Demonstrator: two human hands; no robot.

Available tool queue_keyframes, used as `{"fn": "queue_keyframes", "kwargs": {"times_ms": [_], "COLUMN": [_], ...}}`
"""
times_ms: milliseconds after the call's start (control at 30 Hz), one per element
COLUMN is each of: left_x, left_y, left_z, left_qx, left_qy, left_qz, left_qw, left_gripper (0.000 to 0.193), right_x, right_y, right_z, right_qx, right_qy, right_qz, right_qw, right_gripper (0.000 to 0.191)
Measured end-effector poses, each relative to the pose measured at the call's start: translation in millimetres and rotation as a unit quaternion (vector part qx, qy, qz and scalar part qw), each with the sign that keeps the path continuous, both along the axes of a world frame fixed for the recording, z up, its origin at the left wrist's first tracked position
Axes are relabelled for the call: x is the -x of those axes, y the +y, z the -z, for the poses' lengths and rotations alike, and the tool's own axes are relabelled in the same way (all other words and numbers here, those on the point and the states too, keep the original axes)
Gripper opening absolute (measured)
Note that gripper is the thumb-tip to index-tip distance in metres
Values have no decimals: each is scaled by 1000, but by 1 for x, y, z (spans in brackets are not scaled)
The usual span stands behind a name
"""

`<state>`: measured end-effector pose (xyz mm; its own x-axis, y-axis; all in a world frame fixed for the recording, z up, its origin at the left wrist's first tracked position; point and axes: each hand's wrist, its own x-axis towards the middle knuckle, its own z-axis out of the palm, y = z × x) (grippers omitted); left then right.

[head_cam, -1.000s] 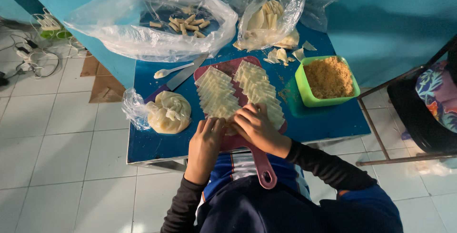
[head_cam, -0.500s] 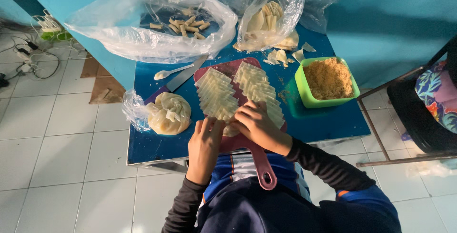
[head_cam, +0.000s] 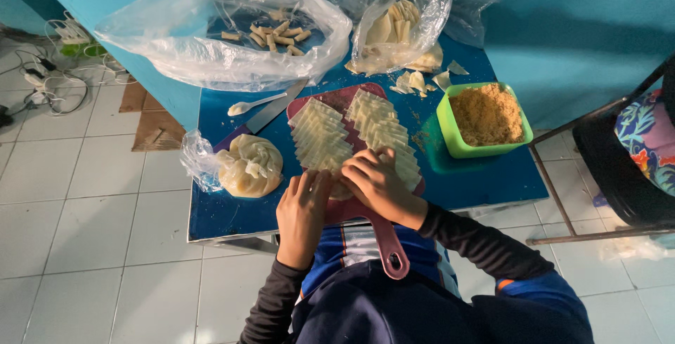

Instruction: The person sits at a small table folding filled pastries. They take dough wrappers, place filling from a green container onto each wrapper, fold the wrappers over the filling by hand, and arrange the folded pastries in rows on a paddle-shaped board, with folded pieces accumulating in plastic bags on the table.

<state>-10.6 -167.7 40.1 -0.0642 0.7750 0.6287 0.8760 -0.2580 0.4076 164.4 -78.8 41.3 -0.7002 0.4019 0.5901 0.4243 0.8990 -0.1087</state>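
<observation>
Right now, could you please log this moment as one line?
left hand: on pale wrapper sheet | right hand: on it too | red plastic cutting board: under both

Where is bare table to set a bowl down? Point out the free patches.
Bare blue table shows along the near edge below the green tub of crumbs, right of the pink cutting board. A smaller patch lies near-left, below the bagged pale dough. The back is crowded with clear plastic bags; both hands occupy the board's near end.
</observation>
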Motion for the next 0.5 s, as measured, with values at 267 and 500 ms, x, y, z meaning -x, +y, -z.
{"fn": "queue_keyframes", "kwargs": {"times_ms": [267,500], "left_x": [-4,-2], "left_y": [2,6], "left_z": [10,13], "left_qx": [-2,-23], "left_qy": [20,71], "left_qz": [-38,-88], "left_qw": [999,993], "left_gripper": [26,42], "right_x": [4,2], "right_y": [8,3], "right_z": [-2,5], "right_qx": [-15,-93], "right_qy": [-16,-79], "right_qz": [2,34], "right_qw": [1000,992], "right_gripper": [21,23]}}
